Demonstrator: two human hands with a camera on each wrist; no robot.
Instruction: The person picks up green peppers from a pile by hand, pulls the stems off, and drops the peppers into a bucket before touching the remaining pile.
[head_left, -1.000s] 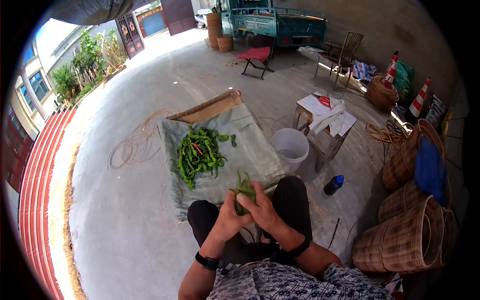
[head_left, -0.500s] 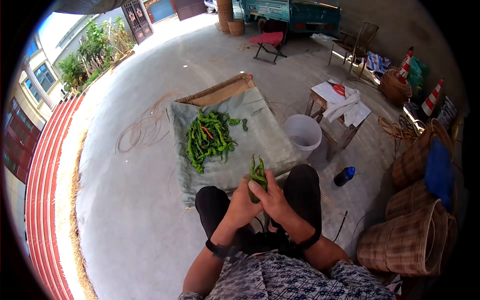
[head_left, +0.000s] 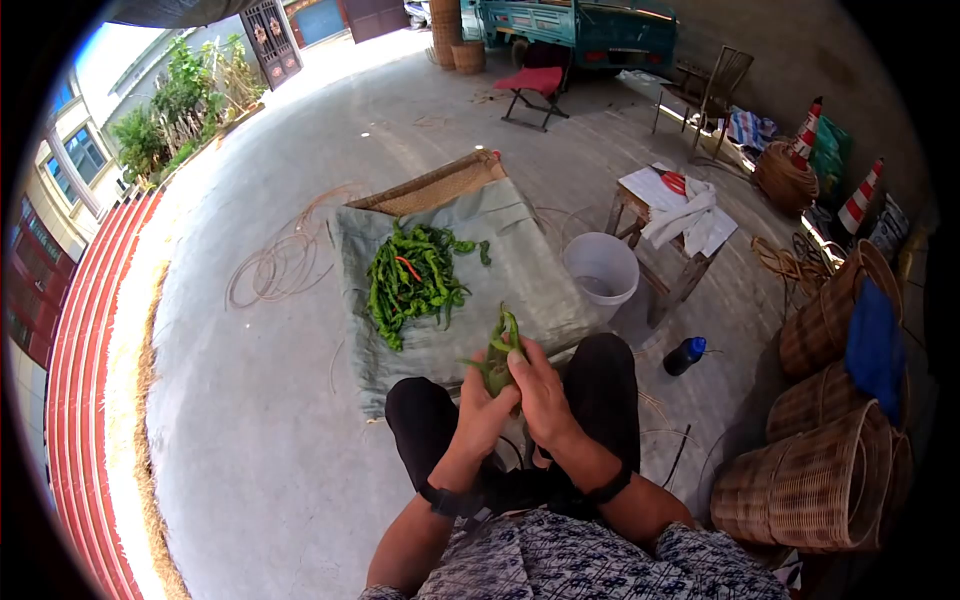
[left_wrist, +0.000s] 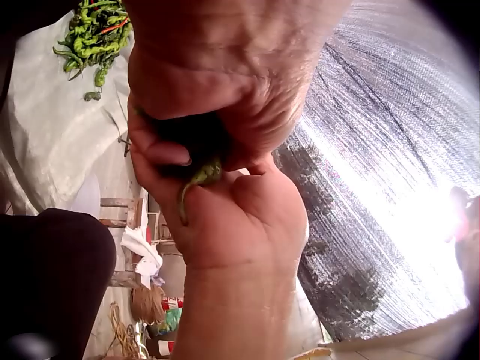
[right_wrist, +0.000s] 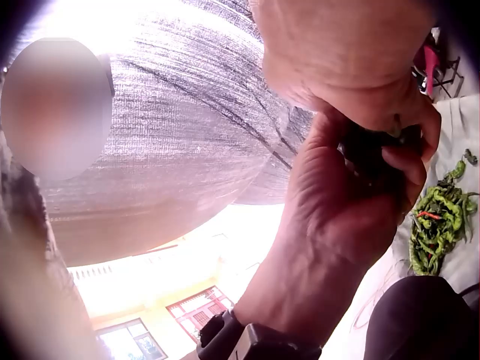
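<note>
Both hands are together above the person's lap, around a small bunch of green chili peppers (head_left: 497,372). The left hand (head_left: 482,412) grips the bunch from its left side. From the other side the right hand (head_left: 541,392) holds it, thumb laid along the peppers. Pepper tips poke up above the fingers and one points out to the left. In the left wrist view a curved green pepper (left_wrist: 201,180) shows between the palms; the rest is in shadow. A pile of green peppers (head_left: 412,280) with one red pepper (head_left: 408,268) lies on a grey-green cloth (head_left: 530,260) in front.
A white bucket (head_left: 602,275) stands right of the cloth, beside a small wooden table (head_left: 640,190) with white gloves (head_left: 685,218) on it. A blue-capped bottle (head_left: 685,355) is on the ground. Wicker baskets (head_left: 790,490) line the right side. The knees flank the hands.
The head view has shifted, so the scene sits further right and higher than a second ago. The hands stay around the bunch, and a pepper that pointed up with the others now sticks out leftward.
</note>
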